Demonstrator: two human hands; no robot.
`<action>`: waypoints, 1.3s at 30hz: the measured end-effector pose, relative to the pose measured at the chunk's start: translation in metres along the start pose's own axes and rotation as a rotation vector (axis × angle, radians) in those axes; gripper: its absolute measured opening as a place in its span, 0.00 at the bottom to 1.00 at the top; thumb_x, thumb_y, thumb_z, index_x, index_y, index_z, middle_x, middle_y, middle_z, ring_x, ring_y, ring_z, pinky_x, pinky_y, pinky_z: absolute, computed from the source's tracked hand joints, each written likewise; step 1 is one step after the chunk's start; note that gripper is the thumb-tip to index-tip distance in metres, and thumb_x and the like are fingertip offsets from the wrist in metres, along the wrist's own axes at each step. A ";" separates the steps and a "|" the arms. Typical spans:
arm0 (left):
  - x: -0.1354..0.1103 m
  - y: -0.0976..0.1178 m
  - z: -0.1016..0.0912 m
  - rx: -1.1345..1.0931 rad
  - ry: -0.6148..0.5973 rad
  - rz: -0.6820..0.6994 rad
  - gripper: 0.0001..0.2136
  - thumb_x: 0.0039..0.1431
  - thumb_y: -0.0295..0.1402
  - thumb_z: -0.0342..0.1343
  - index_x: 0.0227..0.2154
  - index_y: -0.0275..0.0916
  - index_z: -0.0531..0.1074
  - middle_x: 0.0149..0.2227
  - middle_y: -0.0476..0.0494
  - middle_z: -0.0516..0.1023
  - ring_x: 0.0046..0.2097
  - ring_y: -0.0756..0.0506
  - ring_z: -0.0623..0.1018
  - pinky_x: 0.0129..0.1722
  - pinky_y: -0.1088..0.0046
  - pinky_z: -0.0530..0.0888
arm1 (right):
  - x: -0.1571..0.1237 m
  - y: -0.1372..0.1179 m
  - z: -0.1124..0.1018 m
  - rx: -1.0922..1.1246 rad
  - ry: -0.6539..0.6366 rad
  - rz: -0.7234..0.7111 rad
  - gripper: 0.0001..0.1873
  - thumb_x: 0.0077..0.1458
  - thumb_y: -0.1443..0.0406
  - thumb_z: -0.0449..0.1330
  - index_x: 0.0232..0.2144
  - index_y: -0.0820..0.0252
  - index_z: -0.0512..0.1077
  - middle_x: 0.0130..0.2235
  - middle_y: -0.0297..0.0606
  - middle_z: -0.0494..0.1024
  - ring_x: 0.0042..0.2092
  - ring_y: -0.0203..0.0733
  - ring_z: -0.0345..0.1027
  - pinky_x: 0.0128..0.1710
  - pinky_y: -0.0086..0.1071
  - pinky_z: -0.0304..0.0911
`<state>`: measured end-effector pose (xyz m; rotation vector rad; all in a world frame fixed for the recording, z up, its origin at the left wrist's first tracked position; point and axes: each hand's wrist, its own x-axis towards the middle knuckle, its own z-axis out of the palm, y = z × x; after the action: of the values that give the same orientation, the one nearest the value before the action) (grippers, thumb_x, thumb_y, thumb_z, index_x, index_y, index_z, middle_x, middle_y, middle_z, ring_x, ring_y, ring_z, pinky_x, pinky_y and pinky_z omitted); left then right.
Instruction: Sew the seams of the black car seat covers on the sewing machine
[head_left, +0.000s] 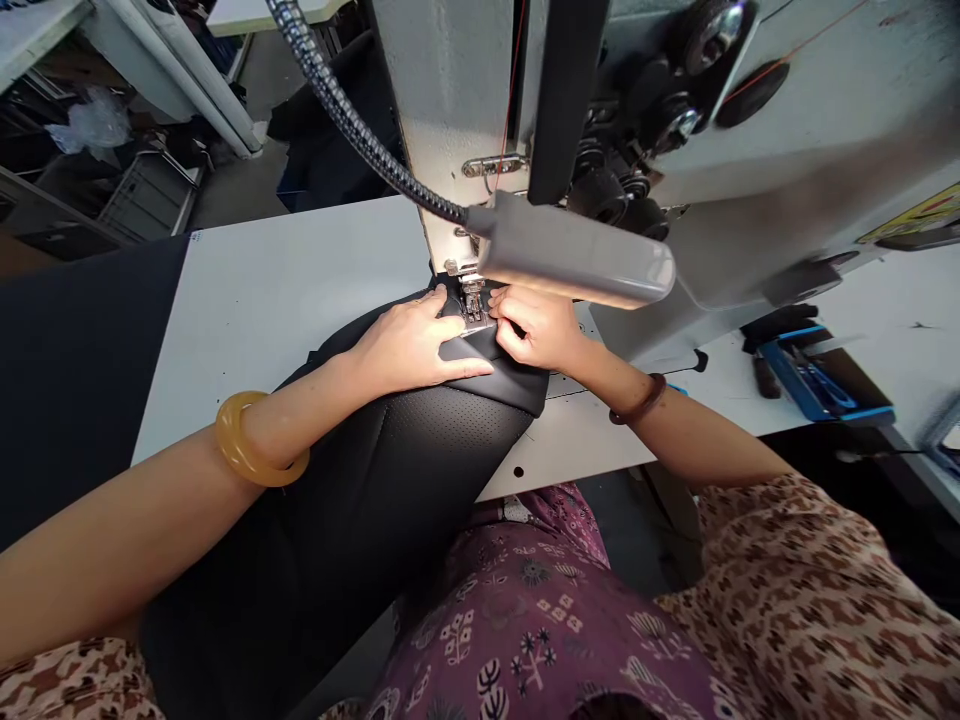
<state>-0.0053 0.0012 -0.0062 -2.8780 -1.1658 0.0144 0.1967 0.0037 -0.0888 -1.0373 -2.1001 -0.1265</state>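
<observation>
A black perforated leather piece (390, 470) lies across the white sewing table (270, 290) and hangs down over my lap. Its far end sits under the presser foot (474, 300) of a grey industrial sewing machine (750, 170). My left hand (412, 345) lies flat on the leather just left of the foot, fingers stretched out. My right hand (536, 328) is on the right of the foot, fingers curled and pinching the leather's edge. A yellow bangle (251, 440) circles my left wrist, a dark bracelet (639, 400) my right.
A grey lamp head (577, 258) on a black flexible hose (337, 100) hangs right over the hands. A blue tray with tools (814, 375) sits on the table at the right. Shelving and clutter stand beyond the table's far left.
</observation>
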 end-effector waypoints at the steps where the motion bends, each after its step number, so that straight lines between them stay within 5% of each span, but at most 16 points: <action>1: 0.000 0.000 0.000 0.004 0.002 -0.001 0.28 0.54 0.57 0.52 0.44 0.38 0.77 0.46 0.33 0.73 0.43 0.37 0.77 0.44 0.61 0.74 | 0.000 0.000 0.000 0.002 -0.001 0.004 0.10 0.52 0.67 0.50 0.25 0.60 0.71 0.32 0.38 0.76 0.37 0.41 0.70 0.35 0.34 0.63; 8: -0.001 0.002 0.000 0.007 -0.001 -0.003 0.29 0.53 0.58 0.52 0.44 0.38 0.77 0.47 0.32 0.72 0.44 0.36 0.77 0.44 0.61 0.74 | -0.002 0.001 0.000 0.013 -0.033 0.044 0.08 0.50 0.68 0.51 0.25 0.59 0.70 0.32 0.39 0.74 0.39 0.44 0.67 0.43 0.40 0.62; 39: -0.001 0.005 0.000 0.045 -0.028 -0.003 0.31 0.55 0.59 0.47 0.46 0.37 0.76 0.50 0.30 0.70 0.47 0.36 0.76 0.45 0.60 0.74 | -0.002 0.001 0.000 -0.026 0.028 -0.013 0.09 0.51 0.69 0.49 0.26 0.58 0.69 0.34 0.39 0.78 0.37 0.43 0.71 0.45 0.40 0.63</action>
<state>-0.0030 -0.0031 -0.0063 -2.8458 -1.1581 0.0797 0.1988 0.0029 -0.0903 -1.0314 -2.0851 -0.1743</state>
